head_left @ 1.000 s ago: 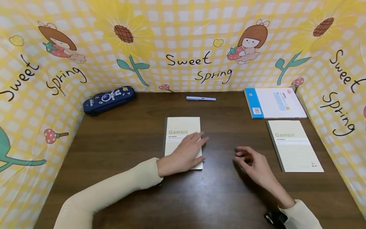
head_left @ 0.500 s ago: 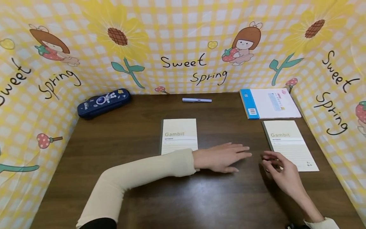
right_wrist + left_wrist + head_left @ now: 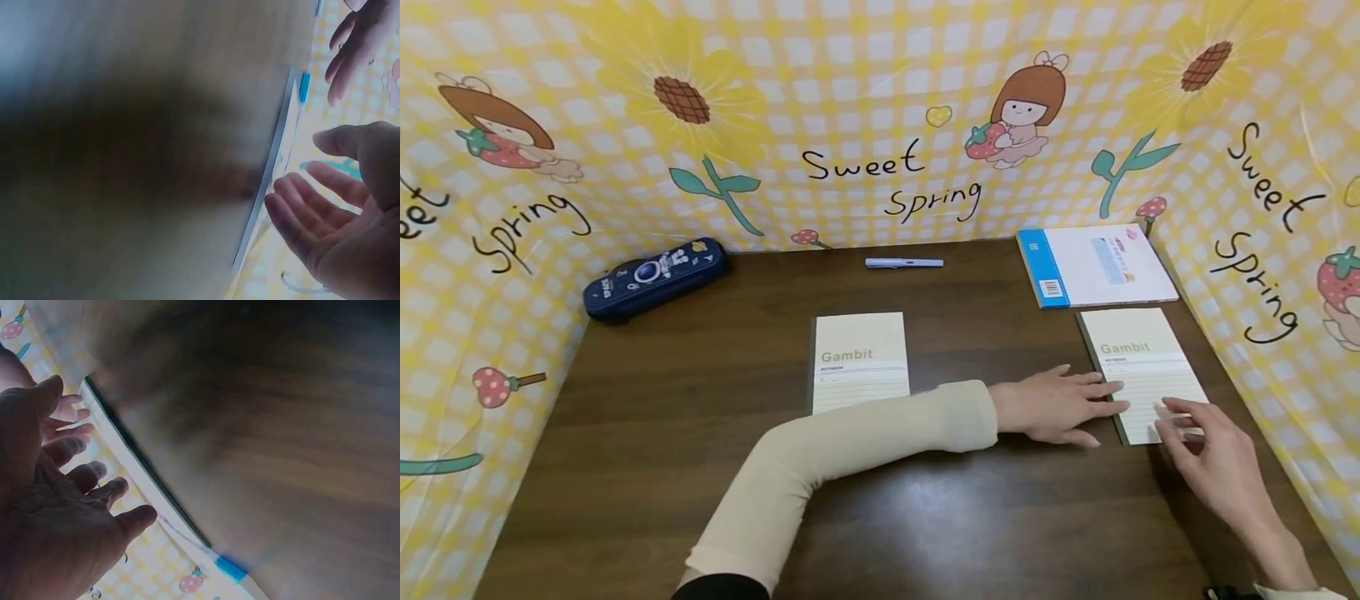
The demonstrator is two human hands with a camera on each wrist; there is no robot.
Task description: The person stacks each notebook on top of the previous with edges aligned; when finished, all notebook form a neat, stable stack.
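The right-hand Gambit notebook (image 3: 1153, 379), cream with a dark spine, lies flat on the dark wooden table (image 3: 700, 467). My left hand (image 3: 1056, 406) reaches across with spread fingers, its fingertips over that notebook's spine edge; whether they touch the cover I cannot tell. Over the same notebook's lower right corner, my right hand (image 3: 1221, 462) hovers or rests with loosely bent fingers and holds nothing. Both wrist views show the left hand (image 3: 69, 500) and right hand (image 3: 344, 225) without anything in their grasp. A second Gambit notebook (image 3: 860, 354) lies mid-table, its lower part hidden by my left sleeve.
Behind the right notebook lies a white book with a blue spine (image 3: 1105, 265). A lavender pen (image 3: 904, 263) lies at the back, and a navy pencil case (image 3: 655, 277) at the back left. Yellow checked cloth (image 3: 850, 75) walls the table's back and sides.
My left hand has left the middle notebook and swept right to the other one. My right hand has moved right too, onto the right notebook's corner area. The notebooks stay put.
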